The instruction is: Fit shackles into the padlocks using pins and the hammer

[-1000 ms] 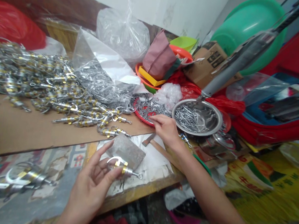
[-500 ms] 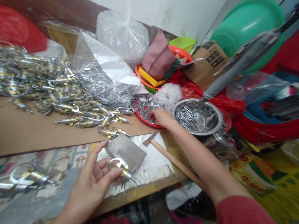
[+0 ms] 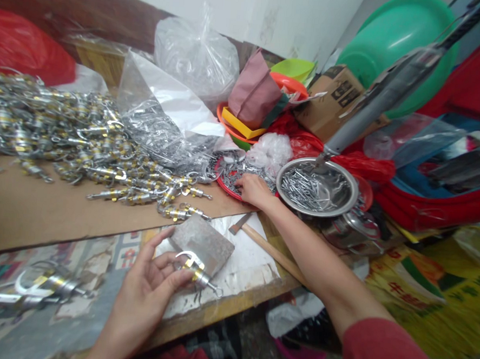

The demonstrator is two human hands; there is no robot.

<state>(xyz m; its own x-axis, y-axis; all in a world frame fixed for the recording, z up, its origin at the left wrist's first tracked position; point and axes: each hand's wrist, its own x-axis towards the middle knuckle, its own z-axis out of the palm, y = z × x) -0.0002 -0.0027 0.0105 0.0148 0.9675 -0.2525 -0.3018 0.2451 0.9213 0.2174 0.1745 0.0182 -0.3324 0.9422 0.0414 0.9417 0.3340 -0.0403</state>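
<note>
My left hand (image 3: 152, 282) pinches a metal hook fitting (image 3: 197, 271) with a curved silver claw, a yellow band and a small eyelet at its end. It is held just above the near edge of a grey metal block (image 3: 207, 242). Over at the red tray (image 3: 223, 186), my right hand (image 3: 254, 190) has its fingers curled down among small metal parts (image 3: 232, 171). Whatever lies between those fingertips is too small to make out. Between the hands lies a hammer (image 3: 268, 246) with a wooden handle, partly under my right forearm.
A big heap of similar fittings (image 3: 64, 120) covers the cardboard at left; a few more (image 3: 42, 286) lie nearer me. Right of the tray stands a steel bowl (image 3: 316, 187) of metal pins, below a grey metal arm (image 3: 383, 101). Plastic bags (image 3: 196, 57) line the back.
My right hand has shifted slightly left within the red tray, its fingers still down among the parts. My left hand and the hook fitting have barely moved.
</note>
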